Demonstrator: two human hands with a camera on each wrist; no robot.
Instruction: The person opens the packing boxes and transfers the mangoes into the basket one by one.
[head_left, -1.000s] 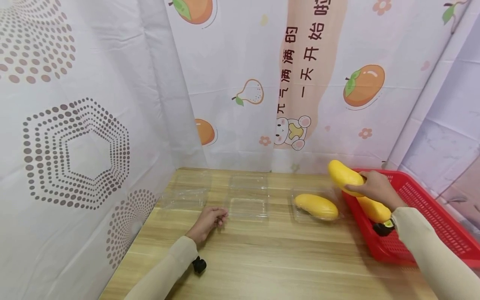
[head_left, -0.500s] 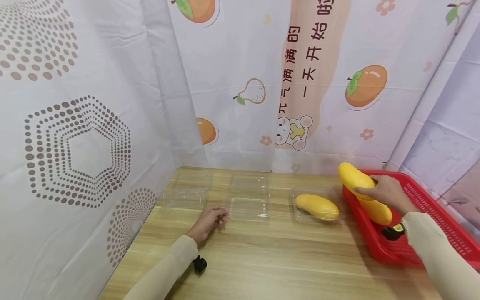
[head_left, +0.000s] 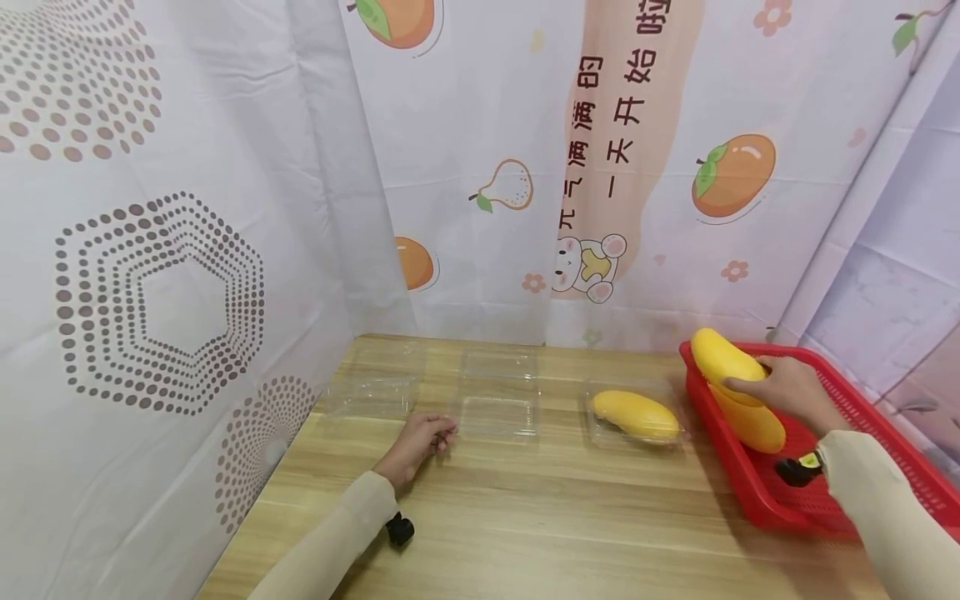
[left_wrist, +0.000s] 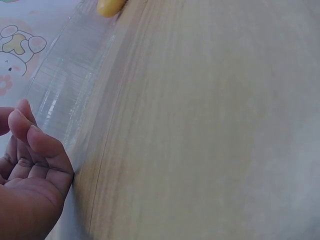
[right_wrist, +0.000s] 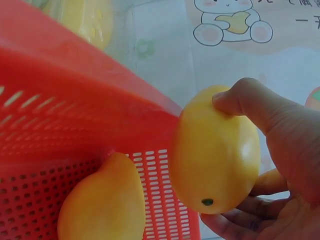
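My right hand (head_left: 793, 390) grips a yellow mango (head_left: 726, 365) over the left side of the red basket (head_left: 723, 442). In the right wrist view the thumb lies on top of this mango (right_wrist: 215, 155), with fingers beneath it. A second mango (right_wrist: 107, 205) lies in the basket, partly covered by the held one in the head view. Another mango (head_left: 636, 415) sits in a clear plastic container on the table. My left hand (head_left: 417, 444) rests on the table, fingers loosely curled and holding nothing, beside an open clear container (head_left: 497, 415).
Another clear plastic container (head_left: 371, 396) stands open at the table's back left. Patterned curtains hang behind and to the left of the wooden table (head_left: 525, 517). The basket's raised rim runs along the right side.
My right hand has carried the mango to the right and slightly down, from over the basket's left rim further in over the basket. My left hand stays in place.
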